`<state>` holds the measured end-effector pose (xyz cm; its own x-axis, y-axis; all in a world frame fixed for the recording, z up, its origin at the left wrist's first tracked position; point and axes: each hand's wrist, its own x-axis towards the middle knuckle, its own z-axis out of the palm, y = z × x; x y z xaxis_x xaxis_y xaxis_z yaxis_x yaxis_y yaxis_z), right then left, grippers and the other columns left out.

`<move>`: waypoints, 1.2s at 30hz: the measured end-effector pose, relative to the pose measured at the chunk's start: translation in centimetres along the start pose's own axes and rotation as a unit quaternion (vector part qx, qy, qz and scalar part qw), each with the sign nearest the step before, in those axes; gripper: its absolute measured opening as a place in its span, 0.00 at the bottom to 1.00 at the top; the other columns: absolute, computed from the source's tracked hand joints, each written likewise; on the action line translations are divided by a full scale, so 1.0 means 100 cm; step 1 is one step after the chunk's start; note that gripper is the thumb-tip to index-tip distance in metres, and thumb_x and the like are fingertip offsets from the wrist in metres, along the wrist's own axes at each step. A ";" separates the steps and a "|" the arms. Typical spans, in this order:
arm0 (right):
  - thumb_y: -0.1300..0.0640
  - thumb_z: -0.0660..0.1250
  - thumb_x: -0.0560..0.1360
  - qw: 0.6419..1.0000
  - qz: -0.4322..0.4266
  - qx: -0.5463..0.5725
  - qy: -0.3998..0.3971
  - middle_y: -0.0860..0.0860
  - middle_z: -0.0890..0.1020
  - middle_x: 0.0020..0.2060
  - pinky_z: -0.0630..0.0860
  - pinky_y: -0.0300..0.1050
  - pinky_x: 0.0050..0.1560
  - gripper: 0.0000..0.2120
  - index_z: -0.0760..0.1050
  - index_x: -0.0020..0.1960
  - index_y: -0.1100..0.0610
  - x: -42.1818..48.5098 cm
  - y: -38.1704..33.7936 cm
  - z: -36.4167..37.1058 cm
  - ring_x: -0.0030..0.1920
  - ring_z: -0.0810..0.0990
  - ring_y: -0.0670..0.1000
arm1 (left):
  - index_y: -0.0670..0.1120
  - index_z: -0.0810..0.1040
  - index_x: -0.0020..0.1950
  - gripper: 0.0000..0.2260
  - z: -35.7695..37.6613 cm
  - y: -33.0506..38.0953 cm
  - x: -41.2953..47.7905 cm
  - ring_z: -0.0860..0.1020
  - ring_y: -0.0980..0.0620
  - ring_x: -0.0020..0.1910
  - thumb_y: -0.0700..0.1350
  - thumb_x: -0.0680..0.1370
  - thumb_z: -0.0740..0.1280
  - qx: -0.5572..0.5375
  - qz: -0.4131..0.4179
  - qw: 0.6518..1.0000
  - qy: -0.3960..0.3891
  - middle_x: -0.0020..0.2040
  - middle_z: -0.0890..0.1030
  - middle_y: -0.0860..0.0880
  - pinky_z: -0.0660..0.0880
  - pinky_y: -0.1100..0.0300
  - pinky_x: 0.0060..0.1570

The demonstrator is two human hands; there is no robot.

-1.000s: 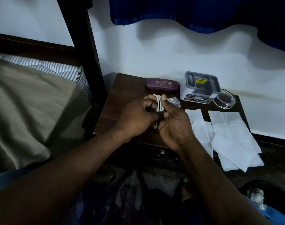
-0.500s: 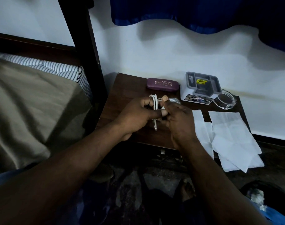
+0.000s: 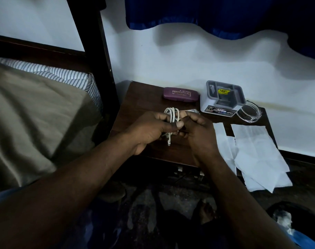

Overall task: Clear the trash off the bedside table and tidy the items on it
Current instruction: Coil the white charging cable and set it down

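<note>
Above the bedside table [image 3: 140,105], our left hand [image 3: 149,128] gripped the coiled white cable [image 3: 171,114], and our right hand [image 3: 198,133] pinched the same loops from the right. The coil stood upright between both hands, with its loose plug end [image 3: 169,141] hanging below.

**Left rear corner open; back row and right side taken**

The bedside table [image 3: 140,99] shows bare wood along its left side and in its left rear corner, which is the plainest way in from above. The bed post [image 3: 99,69] stands just beside that left edge, and the wall [image 3: 189,65] closes the back. Along the rear sit a glasses case [image 3: 181,94], a white box [image 3: 223,97] and, just beside it, a clear dish [image 3: 249,112]. White papers [image 3: 255,150] cover the right side and overhang the front edge. Over the middle, the left hand [image 3: 149,130] and right hand [image 3: 201,135] hold a coiled cable [image 3: 172,114] — they block the straight path to a crinkled wrapper [image 3: 191,110] behind them.
</note>
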<state>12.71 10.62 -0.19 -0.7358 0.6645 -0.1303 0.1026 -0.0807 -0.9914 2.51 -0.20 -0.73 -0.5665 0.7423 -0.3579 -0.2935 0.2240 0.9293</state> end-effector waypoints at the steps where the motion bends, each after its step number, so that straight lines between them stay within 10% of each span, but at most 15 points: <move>1: 0.62 0.65 0.83 1.000 0.000 0.002 -0.007 0.47 0.87 0.38 0.80 0.40 0.41 0.13 0.84 0.45 0.52 0.000 0.000 0.000 0.39 0.84 0.44 | 0.45 0.86 0.50 0.05 -0.001 0.000 0.000 0.85 0.56 0.43 0.44 0.75 0.77 0.005 0.000 1.000 0.001 0.43 0.87 0.47 0.77 0.67 0.45; 5: 0.63 0.67 0.82 0.999 -0.032 -0.014 0.003 0.49 0.87 0.40 0.78 0.37 0.39 0.08 0.85 0.51 0.57 0.003 0.002 -0.002 0.38 0.83 0.42 | 0.40 0.85 0.58 0.15 -0.001 0.001 -0.001 0.86 0.48 0.53 0.42 0.73 0.78 -0.020 0.005 0.999 0.030 0.52 0.88 0.43 0.77 0.56 0.59; 11: 0.59 0.74 0.78 0.995 -0.068 -0.035 0.066 0.51 0.87 0.38 0.79 0.38 0.35 0.04 0.84 0.45 0.53 0.004 0.002 -0.006 0.35 0.83 0.46 | 0.42 0.85 0.60 0.13 -0.001 0.004 -0.002 0.84 0.56 0.42 0.43 0.75 0.77 0.005 0.002 1.000 0.007 0.45 0.87 0.45 0.74 0.67 0.37; 18: 0.58 0.76 0.76 0.988 -0.095 -0.057 0.105 0.50 0.88 0.38 0.82 0.45 0.40 0.06 0.84 0.42 0.50 0.005 0.004 -0.005 0.38 0.85 0.49 | 0.40 0.84 0.61 0.16 -0.006 0.007 0.000 0.85 0.50 0.53 0.40 0.74 0.77 0.035 0.001 0.999 -0.028 0.54 0.87 0.42 0.79 0.61 0.54; 30: 0.62 0.74 0.78 0.999 -0.004 0.006 0.031 0.59 0.88 0.46 0.79 0.38 0.37 0.07 0.83 0.55 0.62 0.012 0.015 -0.008 0.37 0.84 0.47 | 0.36 0.81 0.60 0.13 -0.005 0.005 -0.001 0.86 0.42 0.50 0.33 0.76 0.74 0.018 0.002 0.999 0.035 0.51 0.86 0.36 0.81 0.51 0.48; 36: 0.59 0.78 0.74 0.998 0.002 -0.045 0.037 0.50 0.88 0.51 0.82 0.45 0.50 0.13 0.82 0.57 0.56 0.015 0.017 -0.011 0.54 0.87 0.50 | 0.37 0.81 0.60 0.11 -0.006 0.008 -0.003 0.87 0.47 0.46 0.31 0.77 0.70 0.002 -0.013 1.000 0.024 0.49 0.87 0.40 0.82 0.56 0.39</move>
<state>12.50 12.30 -2.04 -0.6834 0.7183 -0.1299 0.1679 -0.0185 -0.9856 2.00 -0.58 0.08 -0.5951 0.7055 -0.3849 -0.3055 0.2444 0.9203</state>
